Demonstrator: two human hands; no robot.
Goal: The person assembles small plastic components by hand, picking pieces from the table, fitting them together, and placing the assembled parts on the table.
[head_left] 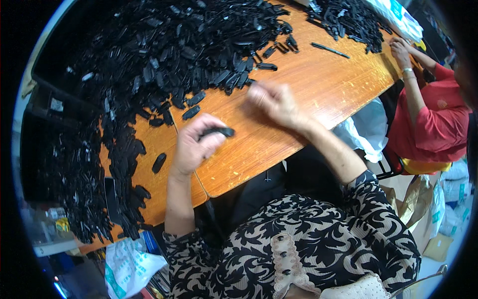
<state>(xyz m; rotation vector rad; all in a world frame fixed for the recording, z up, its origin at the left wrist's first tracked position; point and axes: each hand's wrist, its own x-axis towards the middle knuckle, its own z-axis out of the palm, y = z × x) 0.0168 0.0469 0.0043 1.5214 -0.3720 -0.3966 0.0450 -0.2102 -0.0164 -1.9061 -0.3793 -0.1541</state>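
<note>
- Patterned top (318, 234), black on cream, fills the lower edge nearest the camera; both of the wearer's forearms reach from it over the wooden table (318, 89).
- Left hand (191, 147): grasping one small black part (219, 131) between thumb and fingers, above the table.
- That part lies across the grip, its long axis running roughly left to right; the free end sticks out past the fingers toward the person's right.
- Right hand (280, 105): to the right of that free end and farther from the body, apart from it, with bare wood between. Its fingers look curled but blur; whether they hold anything cannot be told.
- Dark heap (179, 45) of similar pieces: beyond both hands and round to the left, with the right hand's fingers near its edge.
- Loose piece (159, 163): alone, left of the left wrist, so nearer that hand.
- Pen (330, 50): well apart from the right hand, farther right.
- Co-worker (428, 122) in red: at the right, hands near a smaller pile (343, 22).
</note>
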